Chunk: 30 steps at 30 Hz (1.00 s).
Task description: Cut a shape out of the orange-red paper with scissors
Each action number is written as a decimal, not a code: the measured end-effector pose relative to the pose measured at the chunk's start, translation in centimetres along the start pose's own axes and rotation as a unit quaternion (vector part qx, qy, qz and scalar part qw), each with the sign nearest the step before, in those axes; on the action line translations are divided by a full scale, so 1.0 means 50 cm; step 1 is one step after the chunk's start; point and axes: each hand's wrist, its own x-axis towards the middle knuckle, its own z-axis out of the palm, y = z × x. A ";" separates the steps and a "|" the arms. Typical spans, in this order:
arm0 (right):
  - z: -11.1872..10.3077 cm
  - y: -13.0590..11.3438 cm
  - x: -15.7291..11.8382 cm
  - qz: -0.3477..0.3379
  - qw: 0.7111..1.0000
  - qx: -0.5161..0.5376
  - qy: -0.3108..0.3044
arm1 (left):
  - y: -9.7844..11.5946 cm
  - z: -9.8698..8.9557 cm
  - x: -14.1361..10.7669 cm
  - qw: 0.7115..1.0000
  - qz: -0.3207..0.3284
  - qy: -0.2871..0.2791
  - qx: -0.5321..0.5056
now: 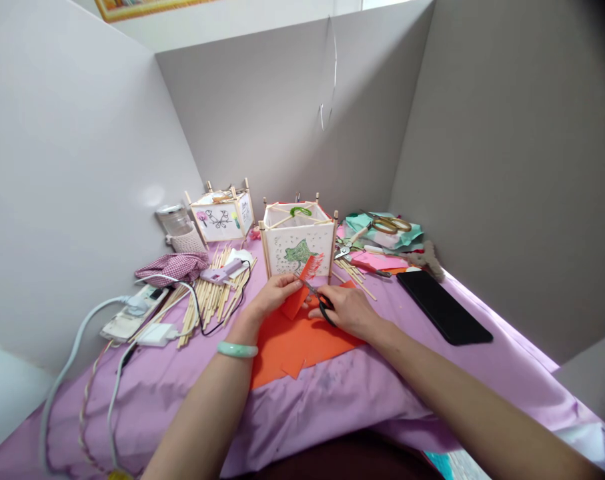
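Note:
My left hand pinches a narrow strip of orange paper, whose upper end is cut into a fringe. My right hand grips scissors with black handles, their blades at the strip beside my left fingertips. Below both hands a larger sheet of orange paper lies on the purple cloth, with a small cut piece at its near edge. Just behind the strip stands a lantern of sticks and white panels, with a green leaf drawing facing me and a green loop on top.
On the left lie a glue gun, many thin wooden sticks, a power strip and cables. A second lantern and a glass jar stand behind them. To the right are pliers, more scissors and a black phone.

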 end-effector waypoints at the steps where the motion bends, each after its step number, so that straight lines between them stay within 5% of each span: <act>1: -0.001 -0.001 0.000 0.000 1.000 0.003 -0.001 | 0.001 0.000 0.000 1.000 -0.001 -0.001 0.000; 30: 0.003 0.005 0.002 0.014 1.000 -0.014 0.004 | -0.004 -0.003 0.001 1.000 0.009 0.001 -0.014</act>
